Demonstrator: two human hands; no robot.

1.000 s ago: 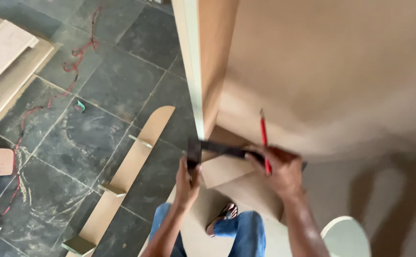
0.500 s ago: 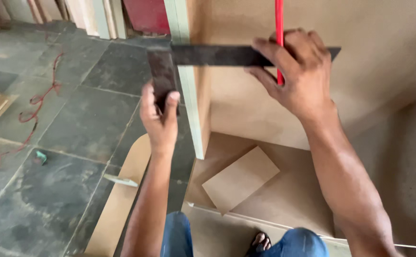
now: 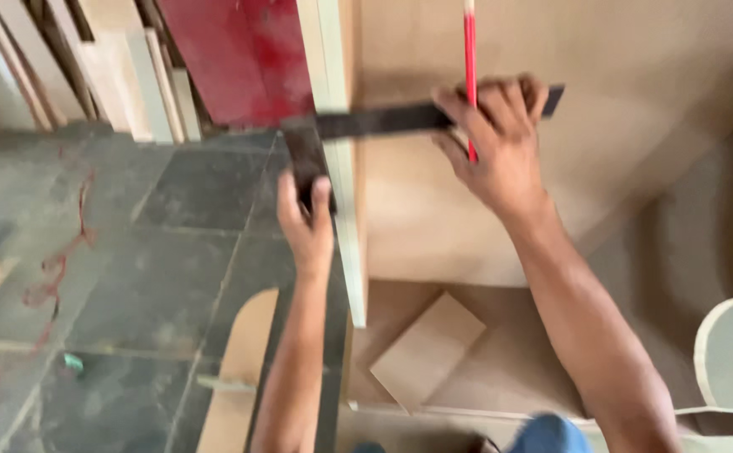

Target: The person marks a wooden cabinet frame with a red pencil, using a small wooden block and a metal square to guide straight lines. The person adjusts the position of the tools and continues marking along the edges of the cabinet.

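Observation:
A dark metal try square (image 3: 366, 122) lies across an upright brown board (image 3: 635, 109). Its stock hangs down the board's pale green front edge (image 3: 339, 176). My left hand (image 3: 303, 222) grips that stock from below. My right hand (image 3: 492, 147) presses the square's blade flat against the board face and also holds a red pencil (image 3: 470, 50), which points upward between the fingers.
A small square offcut (image 3: 427, 351) lies on the cabinet floor below. On the dark slate floor (image 3: 156, 252) are a curved board with small blocks (image 3: 236, 369) and a red cord (image 3: 52, 281). Boards and a red panel (image 3: 240, 59) lean at the back. A pale rounded piece (image 3: 731, 352) is at right.
Both hands lifted the square from low near the cabinet floor up along the board's edge. In the last half second it stayed in place while the view shifted slightly.

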